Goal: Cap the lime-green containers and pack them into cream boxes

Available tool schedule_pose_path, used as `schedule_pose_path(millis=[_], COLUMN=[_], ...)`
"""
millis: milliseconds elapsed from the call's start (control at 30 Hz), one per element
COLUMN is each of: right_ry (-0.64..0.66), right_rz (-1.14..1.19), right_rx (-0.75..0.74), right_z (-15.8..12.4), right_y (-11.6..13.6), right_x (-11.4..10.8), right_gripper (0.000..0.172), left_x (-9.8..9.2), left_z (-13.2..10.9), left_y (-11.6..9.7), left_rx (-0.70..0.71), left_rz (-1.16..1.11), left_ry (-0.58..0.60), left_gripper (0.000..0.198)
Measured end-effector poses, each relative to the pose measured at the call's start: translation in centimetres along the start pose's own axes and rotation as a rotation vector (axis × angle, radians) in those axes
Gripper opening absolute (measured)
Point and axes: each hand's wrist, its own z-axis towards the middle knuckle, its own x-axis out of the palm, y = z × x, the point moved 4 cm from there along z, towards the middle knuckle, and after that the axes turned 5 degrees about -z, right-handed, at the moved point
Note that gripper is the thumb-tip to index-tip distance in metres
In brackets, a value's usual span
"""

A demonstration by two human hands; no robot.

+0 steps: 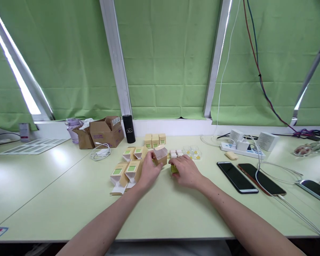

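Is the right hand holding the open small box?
No, the left hand grips the open box; the right hand rests on a yellow thing beside it.

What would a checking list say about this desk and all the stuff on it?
Surface: pale green table, one seam line.
Job's things: open tan box; more tan boxes; yellow-green piece; white cubes.
Clutter: cardboard cartons, black cylinder, phones.
Hands: left hand grips the open tan box; right hand covers the yellow-green piece.
Cables: white cable coiled; red and blue wires hanging; power strip.
Surroundings: green curtain, white frame bars.
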Motion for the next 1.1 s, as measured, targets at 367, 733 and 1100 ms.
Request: schedule_pose_path(millis=[367, 733, 1100], right_ry=[0.057, 0.079, 0.091], right_rz=[-0.122, -0.105, -0.055], right_rx=[0.18, 0.26, 0.29], right_z=[0.4, 0.3, 0.2], right_y=[-1.4, -1.9, -2.2], right_x=[0.2, 0.5, 0.7], right_gripper=[0.035, 0.043, 0.043], left_x=[0.8, -0.3, 0.4], left_z=[-0.4, -1.0, -0.2], left_y=[1.4, -2.4, 0.0], left_rx=[0.13, 0.223, 0.139], left_rz=[0.202, -0.085, -0.038], left_ry=[0.122, 0.072, 0.029], left_gripper=[0.057, 0.023, 0.027])
